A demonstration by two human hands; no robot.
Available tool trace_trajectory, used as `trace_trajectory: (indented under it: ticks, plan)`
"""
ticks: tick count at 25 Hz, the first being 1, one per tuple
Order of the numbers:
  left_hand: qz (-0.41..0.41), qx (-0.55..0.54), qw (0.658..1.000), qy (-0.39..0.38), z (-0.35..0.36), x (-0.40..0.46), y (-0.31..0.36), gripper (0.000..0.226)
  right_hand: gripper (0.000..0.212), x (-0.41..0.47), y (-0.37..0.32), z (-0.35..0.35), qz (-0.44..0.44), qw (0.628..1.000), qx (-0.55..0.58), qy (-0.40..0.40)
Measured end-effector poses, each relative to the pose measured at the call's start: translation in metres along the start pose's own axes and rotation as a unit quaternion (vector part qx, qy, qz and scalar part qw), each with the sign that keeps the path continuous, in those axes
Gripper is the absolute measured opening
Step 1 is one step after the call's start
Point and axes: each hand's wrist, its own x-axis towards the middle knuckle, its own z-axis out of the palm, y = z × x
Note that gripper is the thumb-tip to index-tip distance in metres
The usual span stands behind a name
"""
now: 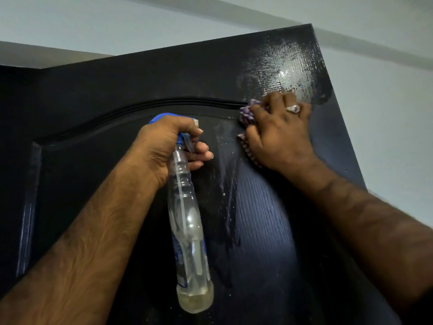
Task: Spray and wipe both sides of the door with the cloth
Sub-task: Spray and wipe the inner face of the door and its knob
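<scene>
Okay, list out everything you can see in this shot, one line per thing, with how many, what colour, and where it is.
door: one, black with a wood-grain surface and an arched raised moulding, fills most of the view.
wet patch: one, shiny, at the door's upper right corner just above the cloth; spray droplets and streaks run down the panel below.
spray bottle: one, clear with a blue trigger head and a little pale liquid at the bottom, centre of the view, hanging down in front of the door.
cloth: one, purple patterned, pressed against the door near its upper right.
wall: pale grey, beyond the door's right edge.
ceiling: pale, above the door.
ring: one, silvery, on a right-hand finger.
left hand: grips the bottle's neck.
right hand: holds the cloth against the door.
</scene>
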Motion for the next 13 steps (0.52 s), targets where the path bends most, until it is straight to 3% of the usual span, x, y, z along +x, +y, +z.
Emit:
trace_trajectory:
  ticks: [4,7,13]
  plan:
    - [-0.007,0.011,1.0,0.01,0.01,0.003,0.005,0.009,0.061,0.017,-0.038,0.017,-0.088,0.996,-0.003,-0.015]
    - [-0.012,0.011,1.0,-0.002,0.026,0.003,0.005,0.01,0.061,0.017,-0.021,0.011,-0.132,0.991,0.011,-0.025]
    - [-0.027,-0.007,0.997,-0.067,0.064,-0.003,-0.006,0.016,0.057,-0.029,0.075,-0.008,-0.069,0.997,-0.031,0.032]
